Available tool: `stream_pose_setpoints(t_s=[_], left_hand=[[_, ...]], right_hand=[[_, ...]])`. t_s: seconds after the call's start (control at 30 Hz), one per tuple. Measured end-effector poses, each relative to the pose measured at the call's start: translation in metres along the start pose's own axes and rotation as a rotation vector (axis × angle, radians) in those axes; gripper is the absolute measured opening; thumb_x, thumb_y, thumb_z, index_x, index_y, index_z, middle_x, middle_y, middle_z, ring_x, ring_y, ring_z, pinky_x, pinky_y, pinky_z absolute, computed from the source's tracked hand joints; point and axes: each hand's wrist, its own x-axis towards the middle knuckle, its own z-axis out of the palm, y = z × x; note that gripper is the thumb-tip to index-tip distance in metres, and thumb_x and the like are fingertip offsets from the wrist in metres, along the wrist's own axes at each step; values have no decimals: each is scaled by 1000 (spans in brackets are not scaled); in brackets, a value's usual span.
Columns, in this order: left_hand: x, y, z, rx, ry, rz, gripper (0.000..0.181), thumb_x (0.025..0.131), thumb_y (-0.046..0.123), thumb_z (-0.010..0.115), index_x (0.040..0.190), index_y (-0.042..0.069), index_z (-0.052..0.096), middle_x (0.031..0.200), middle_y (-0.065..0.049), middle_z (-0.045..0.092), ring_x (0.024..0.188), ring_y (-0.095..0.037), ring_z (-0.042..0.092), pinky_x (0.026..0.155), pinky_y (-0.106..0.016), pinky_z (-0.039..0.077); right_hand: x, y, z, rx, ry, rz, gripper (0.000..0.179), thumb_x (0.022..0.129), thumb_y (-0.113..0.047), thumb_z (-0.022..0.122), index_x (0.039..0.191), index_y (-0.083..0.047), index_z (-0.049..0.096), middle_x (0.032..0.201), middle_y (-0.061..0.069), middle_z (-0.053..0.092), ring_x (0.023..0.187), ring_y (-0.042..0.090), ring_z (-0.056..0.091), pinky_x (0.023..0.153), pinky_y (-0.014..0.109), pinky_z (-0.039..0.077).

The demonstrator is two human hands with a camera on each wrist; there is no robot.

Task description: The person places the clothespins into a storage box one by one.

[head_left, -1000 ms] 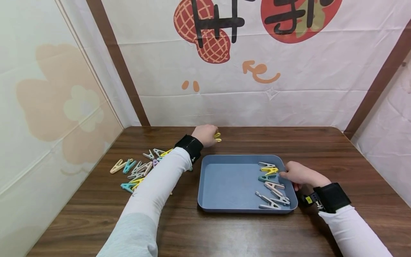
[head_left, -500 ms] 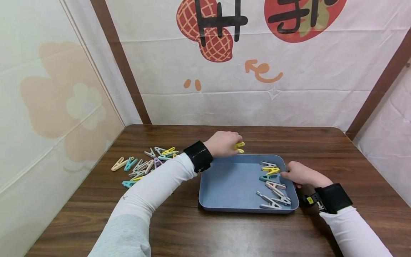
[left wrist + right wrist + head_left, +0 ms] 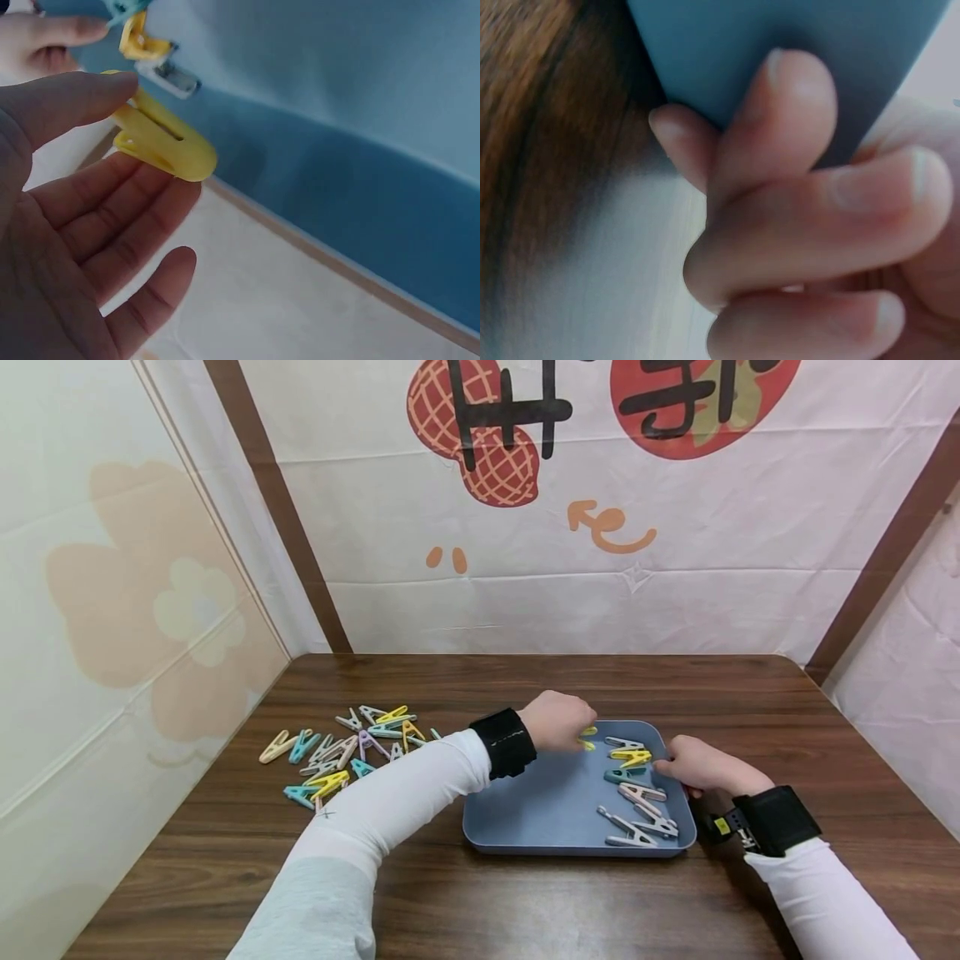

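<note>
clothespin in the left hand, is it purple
No, the left wrist view shows the clothespin that the left hand pinches is yellow.

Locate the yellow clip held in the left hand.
In the head view, the left hand pinches the yellow clip near the far edge of the blue tray, just left of the farthest gray clip lying inside.

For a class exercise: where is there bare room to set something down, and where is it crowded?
Bare: front-left in the tray, between its left rim and the clip row; the table before the tray, between the sleeves. Crowded: the tray's right side; the clip pile at left.
</note>
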Motion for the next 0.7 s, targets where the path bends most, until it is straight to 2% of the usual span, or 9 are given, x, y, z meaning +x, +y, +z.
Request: stream_pose_setpoints(t_s=[0.13,0.27,0.33,0.47,0.57,0.7], left_hand=[[9,11,6,21,-32,-9,6,90,22,67,92,16,68,72,6,52,65,-8,43,57,-22,33],[18,20,10,37,-45,-28,4,91,18,65,88,17,66,66,6,41,61,-9,37,54,-24,28],[22,23,14,47,-44,-34,5,92,16,64,88,17,67,65,6,42,60,-8,38,54,-24,29],[30,27,22,51,-35,-45,8,93,15,63,94,17,71,72,7,56,62,-7,46,56,-23,38],[35,30,24,45,-43,-58,10,94,17,63,99,17,72,79,6,64,66,-7,51,59,-23,43],[39,33,23,41,-54,-65,11,94,17,62,98,17,72,81,6,65,68,-7,54,61,-24,46]], right_hand=[[0,-1,0,-2,0,4,36,97,-13,54,62,-10,52,46,-3,43,39,9,45,47,25,37],[0,0,0,8,1,12,36,97,-14,55,61,-10,52,46,-3,43,39,9,44,47,25,37],[0,1,1,9,2,14,37,97,-14,55,60,-10,52,46,-4,43,39,8,43,45,24,35],[1,2,1,3,2,10,39,97,-15,55,58,-11,52,45,-5,42,38,8,42,44,23,32],[1,2,0,7,-1,-1,40,97,-15,55,57,-11,51,45,-5,42,38,8,42,45,24,33],[1,2,-1,16,-4,-20,40,97,-13,55,57,-12,49,45,-5,42,38,9,42,45,24,33]])
